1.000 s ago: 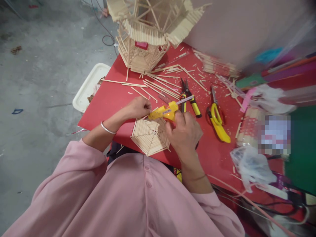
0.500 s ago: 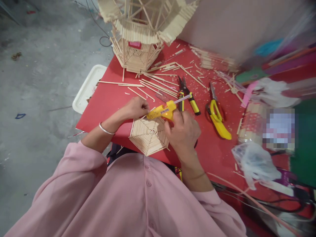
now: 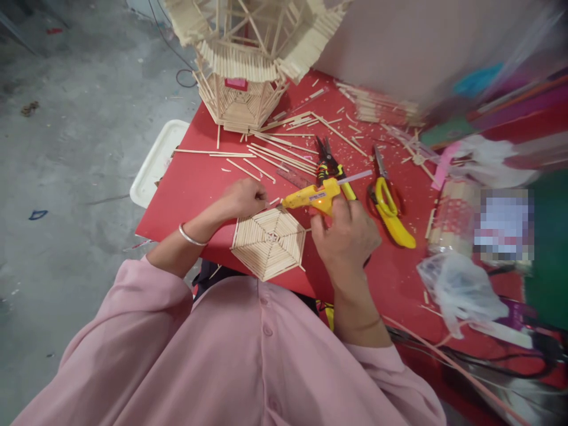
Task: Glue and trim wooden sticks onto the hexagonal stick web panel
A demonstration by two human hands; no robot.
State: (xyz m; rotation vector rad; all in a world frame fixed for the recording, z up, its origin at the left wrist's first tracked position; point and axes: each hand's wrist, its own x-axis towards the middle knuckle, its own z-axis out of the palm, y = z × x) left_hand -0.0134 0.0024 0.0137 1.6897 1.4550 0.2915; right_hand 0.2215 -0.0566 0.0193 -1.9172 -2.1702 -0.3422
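Note:
My right hand point(image 3: 346, 234) grips a yellow glue gun point(image 3: 315, 196), its nozzle pointing left and a clear glue stick jutting from its back. The nozzle tip is just above the top edge of a hexagonal panel point(image 3: 268, 242) of thin wooden sticks, which lies flat at the table's front edge. Closed in a pinch, my left hand point(image 3: 244, 198) is at the panel's upper left corner. A short bit of wooden stick point(image 3: 274, 201) shows at its fingertips; the rest is hidden by the fingers.
On the red table point(image 3: 190, 186) stands a stick-built pavilion model point(image 3: 242, 106). Loose sticks point(image 3: 284, 155), pliers point(image 3: 331, 160) and yellow-handled scissors point(image 3: 387, 198) lie beyond my hands. A plastic bag point(image 3: 461, 293) and a pack of sticks point(image 3: 452, 216) are at right, cables below.
My right hand has moved right with the glue gun, drawing its nozzle away from my left fingertips along the panel's top edge. My left hand has barely moved.

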